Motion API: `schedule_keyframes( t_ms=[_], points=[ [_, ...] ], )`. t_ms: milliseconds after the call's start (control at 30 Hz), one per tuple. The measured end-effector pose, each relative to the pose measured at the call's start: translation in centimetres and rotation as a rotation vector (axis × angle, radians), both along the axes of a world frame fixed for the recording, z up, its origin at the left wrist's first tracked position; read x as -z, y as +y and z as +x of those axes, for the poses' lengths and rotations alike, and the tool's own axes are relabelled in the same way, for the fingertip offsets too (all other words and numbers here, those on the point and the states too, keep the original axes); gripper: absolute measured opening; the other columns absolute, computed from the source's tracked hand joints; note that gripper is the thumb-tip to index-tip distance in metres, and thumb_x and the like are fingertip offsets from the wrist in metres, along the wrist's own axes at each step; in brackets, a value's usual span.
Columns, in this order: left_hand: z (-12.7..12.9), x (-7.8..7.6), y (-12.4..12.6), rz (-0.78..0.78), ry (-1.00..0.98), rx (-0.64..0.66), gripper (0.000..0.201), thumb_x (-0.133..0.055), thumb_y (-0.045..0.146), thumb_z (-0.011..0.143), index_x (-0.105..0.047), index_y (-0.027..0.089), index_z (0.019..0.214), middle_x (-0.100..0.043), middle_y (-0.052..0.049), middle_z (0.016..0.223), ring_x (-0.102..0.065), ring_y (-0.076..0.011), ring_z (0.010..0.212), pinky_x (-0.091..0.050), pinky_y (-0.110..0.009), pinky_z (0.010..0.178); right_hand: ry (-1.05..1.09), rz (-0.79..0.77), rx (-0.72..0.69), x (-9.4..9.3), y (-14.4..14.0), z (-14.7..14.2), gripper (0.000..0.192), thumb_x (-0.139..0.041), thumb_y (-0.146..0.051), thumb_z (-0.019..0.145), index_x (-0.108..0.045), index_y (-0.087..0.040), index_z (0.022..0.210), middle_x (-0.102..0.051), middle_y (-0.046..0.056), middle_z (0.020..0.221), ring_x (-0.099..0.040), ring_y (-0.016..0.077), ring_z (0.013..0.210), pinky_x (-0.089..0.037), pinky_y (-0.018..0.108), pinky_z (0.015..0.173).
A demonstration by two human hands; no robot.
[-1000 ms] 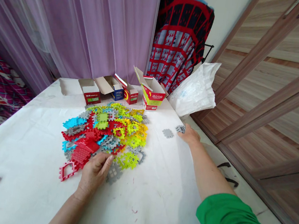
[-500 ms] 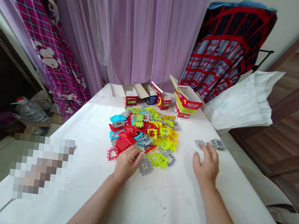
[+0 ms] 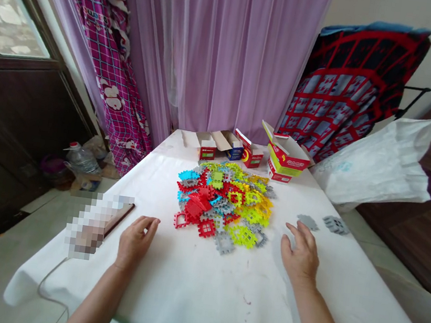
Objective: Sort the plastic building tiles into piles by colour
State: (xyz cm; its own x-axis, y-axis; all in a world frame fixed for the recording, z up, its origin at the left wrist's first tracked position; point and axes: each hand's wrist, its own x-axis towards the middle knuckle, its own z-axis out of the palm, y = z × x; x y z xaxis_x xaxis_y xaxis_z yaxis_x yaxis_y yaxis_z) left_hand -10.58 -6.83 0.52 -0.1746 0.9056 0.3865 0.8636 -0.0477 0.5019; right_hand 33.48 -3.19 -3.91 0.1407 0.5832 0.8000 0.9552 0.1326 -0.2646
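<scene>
A pile of flat plastic interlocking tiles [image 3: 226, 202] in red, yellow-green, blue and grey lies in the middle of the white-covered table [image 3: 198, 291]. My left hand [image 3: 135, 241] hovers low over the cloth left of the pile, fingers curled, holding nothing. My right hand [image 3: 300, 255] rests palm down right of the pile, fingers spread and empty. Two grey tiles [image 3: 308, 222] [image 3: 335, 224] lie apart from the pile just beyond my right hand.
Several open small cardboard boxes [image 3: 248, 152] stand at the table's far edge. A white plastic bag [image 3: 382, 165] sits at the right. A flat blurred object [image 3: 98, 220] with a cable lies near the left edge. Purple curtains hang behind; a water bottle [image 3: 80, 159] stands on the floor.
My left hand has drawn back from the pile to the left. My right hand pulled away from the two grey tiles toward me. The camera view swung left.
</scene>
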Motion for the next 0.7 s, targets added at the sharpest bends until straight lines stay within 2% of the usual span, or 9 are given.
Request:
schedule_keyframes(
  t_ms=[167, 267, 333, 400, 500, 600, 700],
  points=[
    [-1.7, -0.7, 0.2, -0.151, -0.006, -0.053, 0.035, -0.044, 0.047, 0.088, -0.070, 0.023, 0.084, -0.072, -0.001, 0.082, -0.064, -0.0160, 0.070, -0.043, -0.025, 0.061, 0.065, -0.055, 0.019, 0.5, 0.3, 0.0, 0.033, -0.048, -0.031, 0.084, -0.066, -0.019, 0.109, -0.058, 0.014, 0.123, -0.056, 0.0281, 0.111, -0.048, 0.043, 0.094],
    [-1.2, -1.1, 0.7, -0.227, 0.082, -0.082, 0.033, -0.044, 0.045, 0.088, -0.070, 0.024, 0.088, -0.072, -0.001, 0.086, -0.065, -0.0175, 0.074, -0.042, -0.026, 0.059, 0.084, -0.089, 0.026, 0.6, 0.4, -0.1, 0.034, -0.047, -0.031, 0.083, -0.066, -0.020, 0.109, -0.060, 0.013, 0.121, -0.056, 0.0278, 0.110, -0.048, 0.043, 0.093],
    [-0.6, -1.2, 1.0, -0.239, 0.172, -0.057, 0.031, -0.043, 0.043, 0.090, -0.070, 0.026, 0.090, -0.072, -0.001, 0.091, -0.066, -0.0182, 0.077, -0.042, -0.027, 0.059, 0.078, -0.082, 0.012, 0.4, 0.5, -0.2, 0.033, -0.046, -0.030, 0.083, -0.066, -0.019, 0.107, -0.062, 0.013, 0.117, -0.058, 0.0270, 0.107, -0.049, 0.042, 0.091],
    [0.3, -1.1, 1.2, -0.208, 0.243, -0.004, 0.030, -0.043, 0.040, 0.091, -0.069, 0.027, 0.094, -0.072, -0.002, 0.096, -0.066, -0.0195, 0.084, -0.045, -0.028, 0.063, 0.070, -0.066, -0.013, 0.1, 0.4, -0.6, 0.031, -0.046, -0.029, 0.083, -0.066, -0.019, 0.104, -0.065, 0.012, 0.111, -0.060, 0.0258, 0.103, -0.049, 0.040, 0.089],
    [1.8, -0.5, 1.6, -0.063, 0.308, 0.109, 0.033, -0.045, 0.040, 0.091, -0.065, 0.025, 0.113, -0.069, -0.007, 0.112, -0.064, -0.0236, 0.101, -0.049, -0.034, 0.083, 0.076, -0.062, -0.055, -0.4, -0.1, -1.9, 0.028, -0.046, -0.028, 0.084, -0.067, -0.019, 0.099, -0.068, 0.010, 0.098, -0.063, 0.0231, 0.092, -0.050, 0.036, 0.084],
    [4.0, 0.1, 1.8, 0.113, 0.347, 0.270, 0.051, -0.052, 0.045, 0.088, -0.052, 0.020, 0.133, -0.055, -0.016, 0.135, -0.052, -0.0295, 0.122, -0.042, -0.044, 0.100, 0.087, -0.087, -0.124, -0.8, -0.9, -4.0, 0.024, -0.046, -0.026, 0.086, -0.068, -0.020, 0.095, -0.069, 0.008, 0.093, -0.063, 0.0213, 0.089, -0.051, 0.034, 0.082],
    [6.8, 0.5, 2.1, 0.178, 0.412, 0.468, 0.054, -0.055, 0.047, 0.087, -0.050, 0.027, 0.136, -0.041, -0.015, 0.148, -0.037, -0.0333, 0.136, -0.032, -0.053, 0.108, 0.084, -0.115, -0.220, -1.3, -2.1, -6.5, 0.023, -0.047, -0.026, 0.087, -0.069, -0.022, 0.093, -0.069, 0.007, 0.095, -0.063, 0.0204, 0.091, -0.050, 0.033, 0.085]
  ],
)
